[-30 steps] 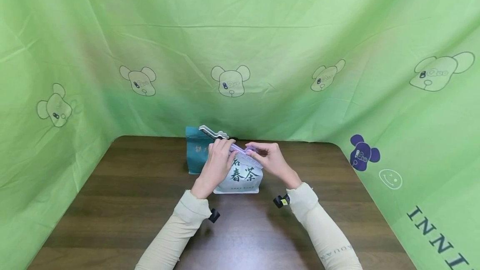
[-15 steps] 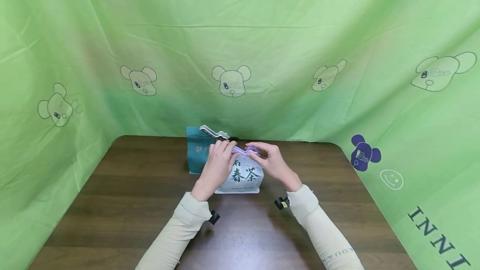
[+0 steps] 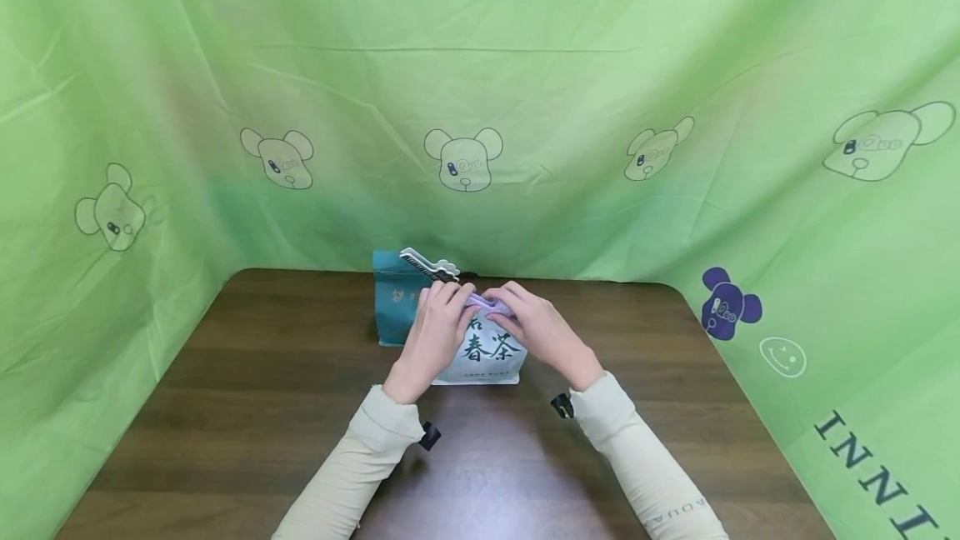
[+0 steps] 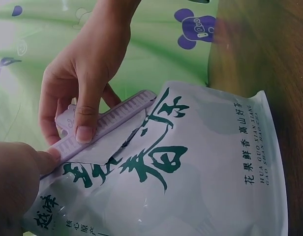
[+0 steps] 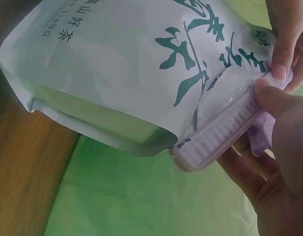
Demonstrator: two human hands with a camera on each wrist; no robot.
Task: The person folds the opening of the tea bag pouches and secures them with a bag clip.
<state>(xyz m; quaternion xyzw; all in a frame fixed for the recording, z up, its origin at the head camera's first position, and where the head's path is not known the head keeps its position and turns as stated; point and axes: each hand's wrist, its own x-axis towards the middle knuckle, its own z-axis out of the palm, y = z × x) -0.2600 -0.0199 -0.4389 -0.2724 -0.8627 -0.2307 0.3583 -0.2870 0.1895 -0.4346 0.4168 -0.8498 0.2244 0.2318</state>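
Note:
A white tea bag [image 3: 474, 367] with green characters stands upright on the table, its top folded over. Across the fold lies a purple bag clip [image 4: 124, 110]. My left hand [image 3: 437, 327] pinches the clip's left end at the bag's top corner, with its thumb on the front. My right hand [image 3: 551, 332] pinches the clip nearer its middle, thumb in front and fingers behind, as the right wrist view shows from close by. The far end of the clip [image 5: 196, 152] sticks out just past the bag's side edge. My fingers hide the clip's raised catch in part.
Behind and to the left stands a teal pouch [image 3: 393, 307]. A white clip with a flower-shaped end [image 3: 431, 263] sits near its top, partly behind my left hand. A green printed curtain [image 3: 465, 90] surrounds the brown table [image 3: 285, 407] at back and sides.
My right hand has shifted slightly left along the purple clip and now covers more of it, closer to my left hand. The left hand and tea bag stay nearly in place.

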